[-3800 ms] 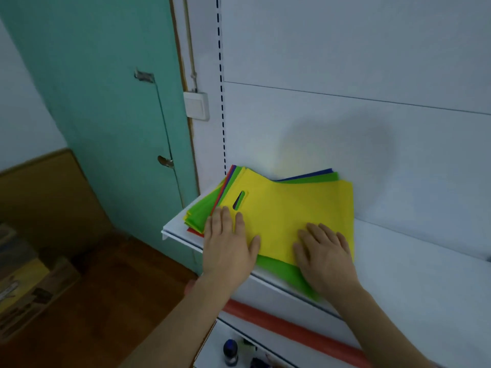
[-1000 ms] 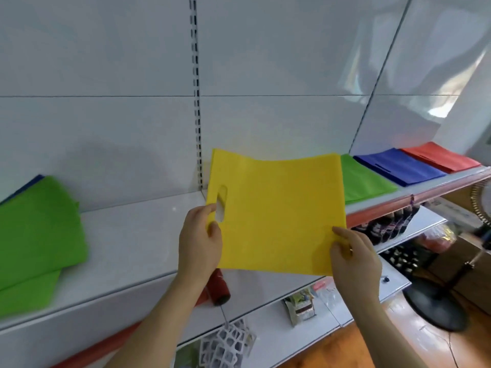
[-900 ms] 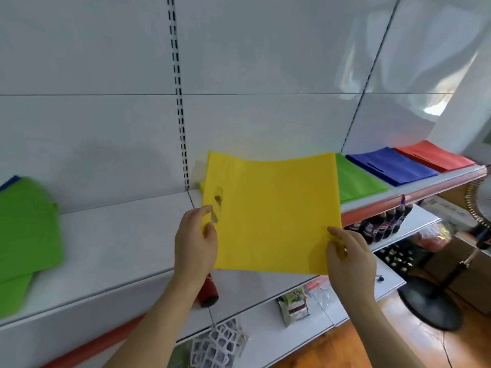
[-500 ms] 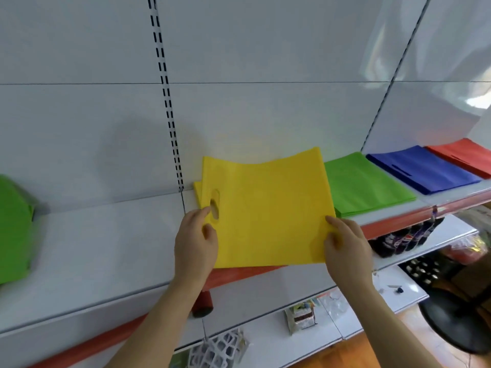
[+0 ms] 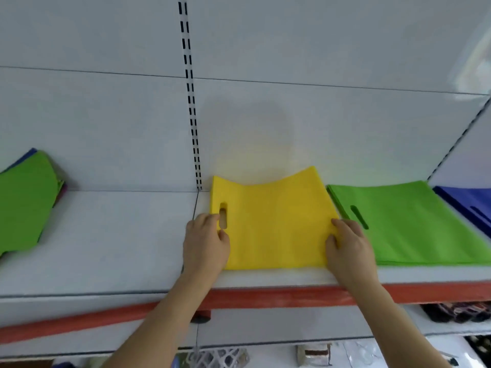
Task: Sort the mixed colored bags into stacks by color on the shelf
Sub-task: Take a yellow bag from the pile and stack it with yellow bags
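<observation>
A yellow bag (image 5: 273,224) lies on the white shelf (image 5: 111,243), its far edge still curled up against the back panel. My left hand (image 5: 206,243) pinches its left edge beside the handle slot. My right hand (image 5: 348,245) pinches its right edge. A green stack (image 5: 414,224) lies flat just right of it, then a blue stack (image 5: 470,203) at the frame's right edge. The mixed pile (image 5: 22,200), green on top with other colours peeking out, sits at the far left.
A red strip (image 5: 265,297) runs along the shelf's front edge. A slotted upright (image 5: 190,102) divides the white back panel. Lower shelves hold small packaged goods (image 5: 457,312) and a wire basket (image 5: 218,357). Bare shelf lies between the mixed pile and the yellow bag.
Both hands have lowered the yellow bag from mid-air onto the shelf, left of the green stack. The view has moved closer to the shelf.
</observation>
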